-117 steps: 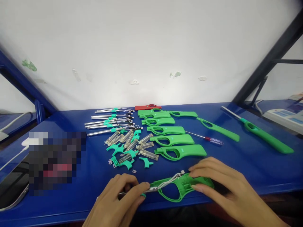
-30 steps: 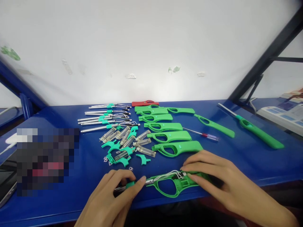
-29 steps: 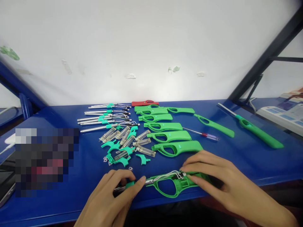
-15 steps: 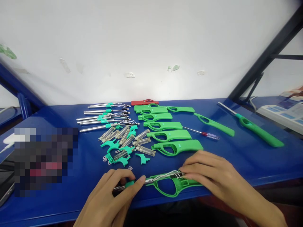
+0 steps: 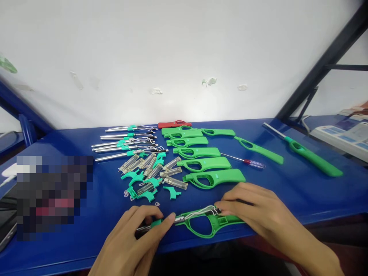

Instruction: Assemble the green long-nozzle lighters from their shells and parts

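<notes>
My left hand [image 5: 140, 234] is closed around a metal lighter nozzle tube [image 5: 178, 219] with a teal collar [image 5: 156, 223]. The tube's end lies at the front of an open green lighter housing half [image 5: 198, 233], near the table's front edge. White wires [image 5: 201, 210] run from the tube along the top of the housing to a small black part [image 5: 217, 211]. My right hand [image 5: 250, 209] pinches that black part and rests over the housing's handle, hiding part of it.
Several green housing halves [image 5: 218, 178] lie beyond my hands. Left of them are nozzle tubes [image 5: 115, 155], clear fuel tanks [image 5: 176, 183] and teal triggers [image 5: 172, 193]. A screwdriver [image 5: 253, 164] and an assembled green lighter [image 5: 313, 157] lie right. A blurred dark object [image 5: 54, 195] sits left.
The view has shifted slightly. My left hand still holds the nozzle tube, and my right hand has moved a little to the left at the black part.
</notes>
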### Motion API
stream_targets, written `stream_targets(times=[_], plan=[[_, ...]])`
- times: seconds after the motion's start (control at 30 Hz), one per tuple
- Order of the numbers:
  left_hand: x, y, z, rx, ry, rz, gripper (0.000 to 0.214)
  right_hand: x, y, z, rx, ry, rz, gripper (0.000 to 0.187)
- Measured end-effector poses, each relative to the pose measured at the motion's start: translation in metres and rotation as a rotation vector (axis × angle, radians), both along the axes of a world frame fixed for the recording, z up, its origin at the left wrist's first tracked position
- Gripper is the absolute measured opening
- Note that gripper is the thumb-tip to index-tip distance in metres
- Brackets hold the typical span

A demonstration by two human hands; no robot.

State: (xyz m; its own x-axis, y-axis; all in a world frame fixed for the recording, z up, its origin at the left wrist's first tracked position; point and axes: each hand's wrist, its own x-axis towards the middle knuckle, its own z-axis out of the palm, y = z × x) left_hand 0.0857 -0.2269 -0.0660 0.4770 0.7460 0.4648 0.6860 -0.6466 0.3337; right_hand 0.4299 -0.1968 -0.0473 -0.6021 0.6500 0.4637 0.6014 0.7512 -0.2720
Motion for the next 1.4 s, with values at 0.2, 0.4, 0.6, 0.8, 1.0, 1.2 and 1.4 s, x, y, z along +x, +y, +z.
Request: stream_targets(times=[0.2, 0.4, 0.6, 0.8, 1.0, 1.2, 1.4], plan=[[0.001, -0.003, -0.001, -0.028, 0.016, 0.01, 0.054, 0.0, -0.001, -0.001, 0.002, 0.017, 0.003, 0.02], [-0.002, 0.0, -0.002, -0.002, 0.042, -0.006, 0.056, 0.002, -0.003, -0.002, 0.017, 0.04, 0.027, 0.009], [-0.008, 0.005, -0.004, 0.051, 0.084, -0.062, 0.056, 0.0, -0.012, 0.003, 0.006, 0.018, 0.009, 0.01], [-0.008, 0.003, -0.004, 0.037, 0.084, -0.062, 0.056, -0.001, -0.019, 0.008, -0.014, 0.019, -0.026, 0.016], [-0.008, 0.005, -0.003, 0.045, 0.084, -0.049, 0.054, 0.0, -0.022, 0.004, -0.004, -0.029, -0.013, 0.016], [-0.005, 0.001, -0.003, 0.079, 0.125, -0.011, 0.048, 0.001, -0.024, -0.002, -0.008, -0.011, -0.035, 0.011], [0.005, 0.004, 0.015, 0.167, 0.101, 0.041, 0.042, 0.002, -0.021, -0.005, -0.009, 0.024, -0.022, 0.01]])
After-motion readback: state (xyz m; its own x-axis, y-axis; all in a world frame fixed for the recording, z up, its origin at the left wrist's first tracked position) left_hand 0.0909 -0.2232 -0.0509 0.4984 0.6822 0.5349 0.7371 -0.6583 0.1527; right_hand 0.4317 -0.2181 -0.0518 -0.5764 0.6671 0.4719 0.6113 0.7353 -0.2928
